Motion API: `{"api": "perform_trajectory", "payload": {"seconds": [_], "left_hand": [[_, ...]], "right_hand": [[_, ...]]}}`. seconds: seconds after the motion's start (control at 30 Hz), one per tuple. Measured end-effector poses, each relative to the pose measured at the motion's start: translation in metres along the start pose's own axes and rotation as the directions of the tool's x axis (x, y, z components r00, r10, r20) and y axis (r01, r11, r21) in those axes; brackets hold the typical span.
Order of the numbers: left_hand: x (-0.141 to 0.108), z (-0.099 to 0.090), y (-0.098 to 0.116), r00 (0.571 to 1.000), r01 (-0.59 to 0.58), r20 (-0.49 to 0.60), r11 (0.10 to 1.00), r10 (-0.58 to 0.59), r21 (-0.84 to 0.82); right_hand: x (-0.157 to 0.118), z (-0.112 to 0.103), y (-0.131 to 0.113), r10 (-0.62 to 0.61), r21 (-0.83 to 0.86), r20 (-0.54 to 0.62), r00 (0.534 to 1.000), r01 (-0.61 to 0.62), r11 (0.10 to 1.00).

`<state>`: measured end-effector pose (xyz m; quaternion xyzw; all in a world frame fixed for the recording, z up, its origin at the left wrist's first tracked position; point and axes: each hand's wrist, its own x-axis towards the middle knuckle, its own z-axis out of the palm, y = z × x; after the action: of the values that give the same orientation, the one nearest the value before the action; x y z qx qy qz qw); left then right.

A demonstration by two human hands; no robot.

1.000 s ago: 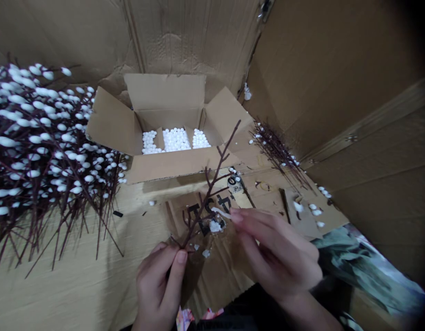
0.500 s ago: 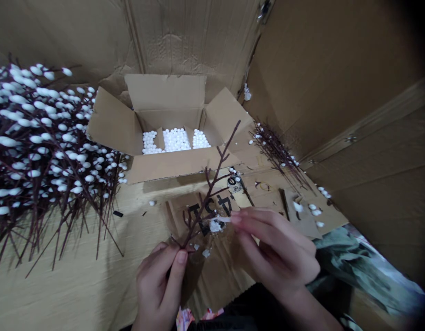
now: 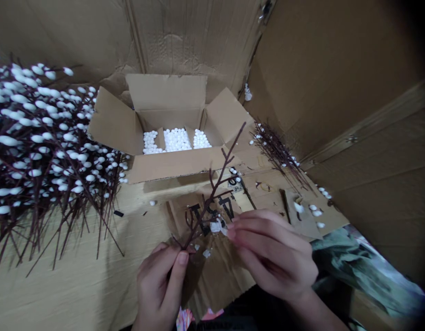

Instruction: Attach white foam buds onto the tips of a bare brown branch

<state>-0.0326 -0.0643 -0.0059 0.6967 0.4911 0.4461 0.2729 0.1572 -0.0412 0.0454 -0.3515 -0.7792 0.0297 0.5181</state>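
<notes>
Reddish-brown bare twig (image 3: 215, 184): you hold it above the cardboard sheet, its long axis slanting from your left hand up and away to the far right, with the tip aimed past the near flap of the box. Short side shoots fork off it, and no buds show along its upper length.

Left hand (image 3: 159, 287): closed firmly round the base of the twig, with the thumb pressed along the stem. This grip anchors the lower end, so the upper length stands free of the sheet, within reach of your other hand.

Right hand (image 3: 272, 257): fingers curled and drawn together, pinching a white foam scrap (image 3: 225, 231) just beside the lower twig. The hand comes in from the near right, meeting the twig side-on.

White foam clump (image 3: 215, 226): lies against the lower twig; you cannot tell whether it is stuck on or resting on the sheet behind.

Under your hands: a cardboard sheet (image 3: 212, 280) with black stencilled lettering (image 3: 198, 214).

Left: a dense pile of white-budded pussy willow branches (image 3: 36, 147).

Far: an open cardboard box (image 3: 164, 96), flaps spread, holding white foam balls (image 3: 177, 140) in three compartments.

Right: a smaller bunch of dark branches (image 3: 276, 151).
</notes>
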Motion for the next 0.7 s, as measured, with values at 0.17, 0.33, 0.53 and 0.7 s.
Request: {"api": "perform_trajectory", "payload": {"seconds": [0.17,0.33,0.53,0.7], "left_hand": [[0.0006,0.0001,0.0001,1.0,-0.011,-0.01,1.0,0.011,-0.018],[0.0018,-0.0001,0.0014,0.999,-0.036,-0.002,0.999,0.036,0.008],[0.0047,0.0004,0.0046,0.992,-0.122,-0.008,0.992,0.122,0.006],[0.0065,0.0009,0.0029,0.988,-0.153,-0.003,0.988,0.153,0.01]], "right_hand": [[0.0003,-0.0017,0.0012,-0.021,0.008,-0.03,0.999,0.021,1.0],[0.0022,-0.002,0.0,0.011,0.004,-0.132,0.991,-0.011,1.0],[0.0013,0.001,-0.0005,0.088,0.005,-0.291,0.953,-0.09,0.996],[0.0046,0.003,-0.0005,0.049,0.018,-0.279,0.959,-0.046,0.999]]}}
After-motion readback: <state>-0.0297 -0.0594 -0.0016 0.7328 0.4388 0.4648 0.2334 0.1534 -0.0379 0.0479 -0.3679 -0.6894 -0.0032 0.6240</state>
